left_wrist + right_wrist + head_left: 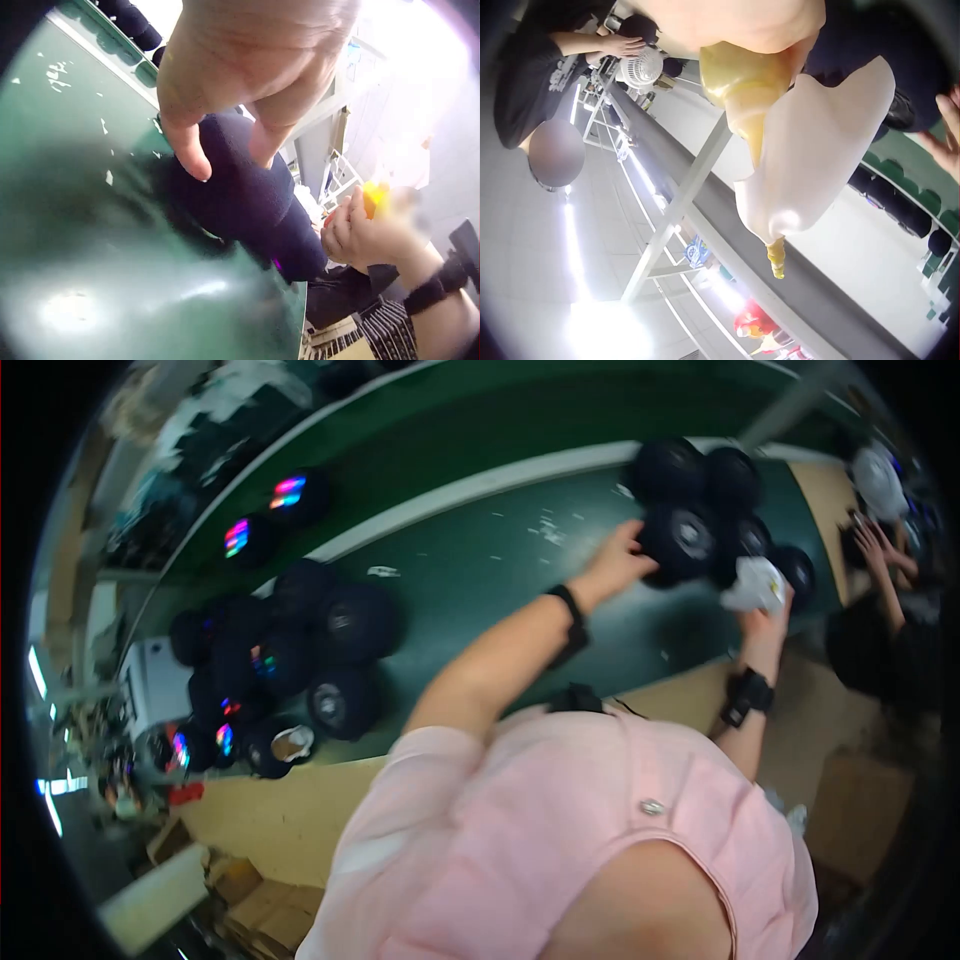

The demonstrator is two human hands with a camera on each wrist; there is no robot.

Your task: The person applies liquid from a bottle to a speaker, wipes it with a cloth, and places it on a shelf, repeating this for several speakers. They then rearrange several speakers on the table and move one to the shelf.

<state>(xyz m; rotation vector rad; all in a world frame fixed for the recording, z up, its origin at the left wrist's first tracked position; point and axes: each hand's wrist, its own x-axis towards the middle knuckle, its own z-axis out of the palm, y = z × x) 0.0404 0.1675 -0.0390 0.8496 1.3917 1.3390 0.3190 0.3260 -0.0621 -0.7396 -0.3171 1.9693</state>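
Observation:
My left hand [615, 563] is at the left side of a navy, soft-looking dome [684, 538] with a round pale emblem. In the left wrist view, its thumb and a finger rest spread on the dome [234, 180]. My right hand [766, 622] grips a yellowish squeeze bottle [744, 71] with a long nozzle. A smooth white sheet-like piece [817, 142] wraps round the nozzle, and the yellow-smeared tip [777, 259] pokes out below it. The bottle is raised beside several similar dark domes [733, 478] bunched at the right end of the green table [480, 600].
More dark domes [345, 622] cluster at the table's left, some with bright coloured patches. A pale rail [480, 488] runs along the back, with a second green strip beyond holding two domes. Another person's hands [876, 548] work at the right. Cardboard boxes [265, 900] lie below.

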